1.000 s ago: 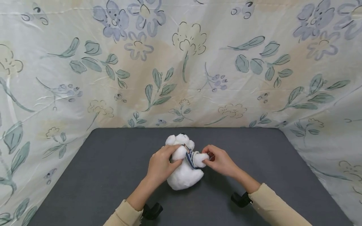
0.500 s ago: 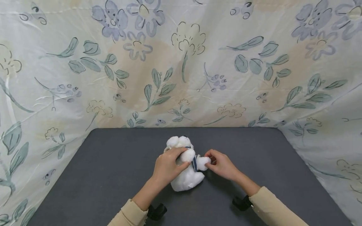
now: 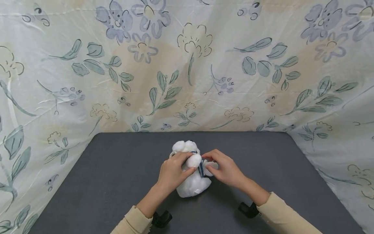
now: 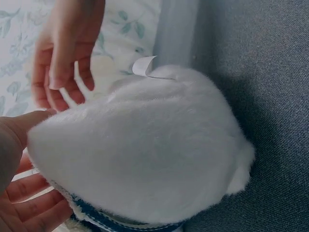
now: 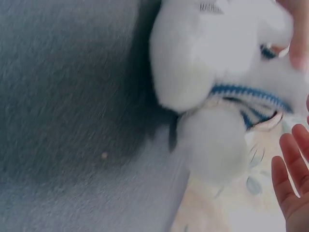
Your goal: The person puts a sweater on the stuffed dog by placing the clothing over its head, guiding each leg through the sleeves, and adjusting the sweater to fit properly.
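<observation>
A white stuffed toy [image 3: 193, 188] with a blue-and-white knitted garment [image 5: 251, 94] sits on the dark table, its head toward the far edge. My left hand [image 3: 173, 169] holds one of its round arms between thumb and fingers. In the left wrist view the white plush body [image 4: 145, 145] fills the middle, and a small white label [image 4: 143, 66] sticks out of its seam. My right hand [image 3: 226, 168] is beside the toy's other arm [image 3: 209, 169], thumb and fingers spread apart. The right wrist view shows its straightened fingers [image 5: 293, 162] separate from the fur.
The dark grey table [image 3: 117, 175] extends around the toy on all sides. Behind it and at both sides hangs a floral curtain [image 3: 131, 91]. A black wrist camera [image 3: 249, 209] sits under each beige sleeve [image 3: 284, 211].
The toy and my left hand shifted slightly right, then stayed put. My right hand has let go of the toy's arm, its fingers spreading and moving up and left over it.
</observation>
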`<state>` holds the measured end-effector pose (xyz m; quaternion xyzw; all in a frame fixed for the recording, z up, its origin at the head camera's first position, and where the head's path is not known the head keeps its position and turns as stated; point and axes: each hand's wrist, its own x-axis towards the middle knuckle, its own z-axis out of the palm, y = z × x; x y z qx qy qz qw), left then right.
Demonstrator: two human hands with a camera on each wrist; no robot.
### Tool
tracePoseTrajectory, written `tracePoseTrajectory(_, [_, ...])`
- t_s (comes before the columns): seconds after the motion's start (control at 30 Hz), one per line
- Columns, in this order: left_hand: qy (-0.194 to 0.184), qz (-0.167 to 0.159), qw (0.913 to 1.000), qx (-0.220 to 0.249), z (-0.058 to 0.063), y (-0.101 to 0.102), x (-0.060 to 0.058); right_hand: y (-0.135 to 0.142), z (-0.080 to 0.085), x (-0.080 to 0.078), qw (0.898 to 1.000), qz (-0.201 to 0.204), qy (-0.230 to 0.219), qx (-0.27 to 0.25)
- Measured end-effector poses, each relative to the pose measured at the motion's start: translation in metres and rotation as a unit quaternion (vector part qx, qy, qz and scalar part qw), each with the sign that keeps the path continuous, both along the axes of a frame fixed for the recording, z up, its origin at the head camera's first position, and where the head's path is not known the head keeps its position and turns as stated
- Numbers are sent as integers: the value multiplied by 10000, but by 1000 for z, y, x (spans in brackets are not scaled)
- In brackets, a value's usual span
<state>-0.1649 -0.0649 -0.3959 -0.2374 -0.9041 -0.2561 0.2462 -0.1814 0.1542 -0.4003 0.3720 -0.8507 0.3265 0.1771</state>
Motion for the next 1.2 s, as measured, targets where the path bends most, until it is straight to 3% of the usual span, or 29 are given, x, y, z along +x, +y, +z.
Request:
tracePoseTrajectory(0.33, [-13,0,10000,-6,3,1,3,-17,3,1,9993,141,259,-212])
tracePoseTrajectory(0.7, [-26,-101,9999,2,8,-3,10,-22,0,-1,9996,6,289,-8])
tracePoseTrajectory(0.83, [211,132,9994,223,9,-13,9,-21,0,-1,9994,-40,355,21])
tracePoseTrajectory(0.97, [339,580,9973,310,8,-23,7,-20,1,0,9995,-46,306,32])
tracePoseTrajectory(1.2, [-136,962,9952,133,-2,-30,6,-18,2,0,9995,-63,291,60])
